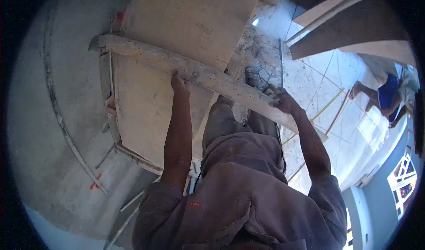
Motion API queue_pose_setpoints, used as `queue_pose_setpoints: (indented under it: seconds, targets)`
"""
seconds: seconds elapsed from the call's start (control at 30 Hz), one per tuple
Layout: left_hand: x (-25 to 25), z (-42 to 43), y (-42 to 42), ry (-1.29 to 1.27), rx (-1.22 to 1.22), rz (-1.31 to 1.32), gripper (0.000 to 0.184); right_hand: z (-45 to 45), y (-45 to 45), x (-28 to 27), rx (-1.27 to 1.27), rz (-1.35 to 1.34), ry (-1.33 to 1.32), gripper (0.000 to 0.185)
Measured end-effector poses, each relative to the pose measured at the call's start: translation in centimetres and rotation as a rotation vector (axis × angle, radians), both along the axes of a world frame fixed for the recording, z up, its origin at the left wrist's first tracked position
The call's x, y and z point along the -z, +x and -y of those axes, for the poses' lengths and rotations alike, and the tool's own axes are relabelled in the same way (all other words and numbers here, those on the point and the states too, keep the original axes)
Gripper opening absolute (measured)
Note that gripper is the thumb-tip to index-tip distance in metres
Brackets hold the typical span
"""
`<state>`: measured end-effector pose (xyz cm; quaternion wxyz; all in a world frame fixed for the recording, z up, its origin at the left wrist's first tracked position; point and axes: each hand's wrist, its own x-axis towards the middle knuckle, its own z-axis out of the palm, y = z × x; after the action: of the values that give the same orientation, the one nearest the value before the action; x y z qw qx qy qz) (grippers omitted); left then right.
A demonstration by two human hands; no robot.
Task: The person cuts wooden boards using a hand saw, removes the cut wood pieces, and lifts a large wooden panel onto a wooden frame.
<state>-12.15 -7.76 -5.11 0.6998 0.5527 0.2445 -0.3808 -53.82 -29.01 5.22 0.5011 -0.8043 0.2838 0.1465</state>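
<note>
A long, worn wooden plank stretches diagonally in front of me, its far left end near the grey wall and its lower right end past my leg. My left hand grips the plank's near edge around its middle. Farther right, my right hand is wrapped over the plank, with its fingers on the upper edge. Behind the plank are large tan boards, one above it and another board below it. My feet and legs partly show beneath the plank.
Rubble lies by my shoe on the tiled floor. A yellow strip and a thin stick lie to the right. Another person is at the far right, near leaning dark panels. A pipe runs along the grey wall.
</note>
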Motion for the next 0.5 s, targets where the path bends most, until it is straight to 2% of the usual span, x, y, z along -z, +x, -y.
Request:
queue_pose_setpoints:
  seconds: [0.03,0.07,0.1,0.13,0.17,0.2,0.3,0.33,0.4,0.47,0.5]
  targets:
    - [-0.6,0.6,0.4,0.065,0.046,0.045,0.040,0.2,0.5,-0.5,0.019,-0.002,0.007,0.047]
    - [-1.2,1.2,0.5,0.130,0.093,0.091,0.041,0.6,1.0,-0.9,-0.002,-0.143,0.038,0.046]
    - [0.4,0.3,1.8,0.139,0.111,0.092,0.041,0.7,1.5,-1.6,-0.026,-0.283,0.073,0.045]
    - [3.4,-1.5,4.0,0.269,0.261,0.183,0.043,0.5,2.1,-2.7,0.006,-0.211,-0.006,0.042]
    - [3.5,-1.7,4.4,0.339,0.349,0.231,0.043,0.3,2.7,-3.8,0.036,-0.141,-0.088,0.040]
    - [3.5,-1.9,4.8,0.410,0.435,0.278,0.044,0.3,3.2,-4.0,0.017,-0.213,-0.048,0.042]
    - [-3.9,0.6,1.7,0.411,0.388,0.258,0.050,-2.7,0.9,1.1,-0.239,-0.005,-0.487,0.053]
    - [-5.6,1.1,0.8,0.530,0.459,0.464,0.054,-3.4,1.5,0.5,-0.100,-0.047,-0.372,0.041]
    - [-8.7,2.2,-1.1,0.748,0.597,0.889,0.061,-3.2,3.3,-3.9,0.063,-0.139,-0.212,0.045]
    - [-10.8,4.7,-3.2,0.933,0.721,1.329,0.068,-3.9,3.2,-2.7,0.122,-0.138,-0.198,0.049]
    - [-11.8,6.7,-4.5,0.935,0.741,1.334,0.068,-4.2,3.0,-2.1,0.161,-0.137,-0.198,0.053]
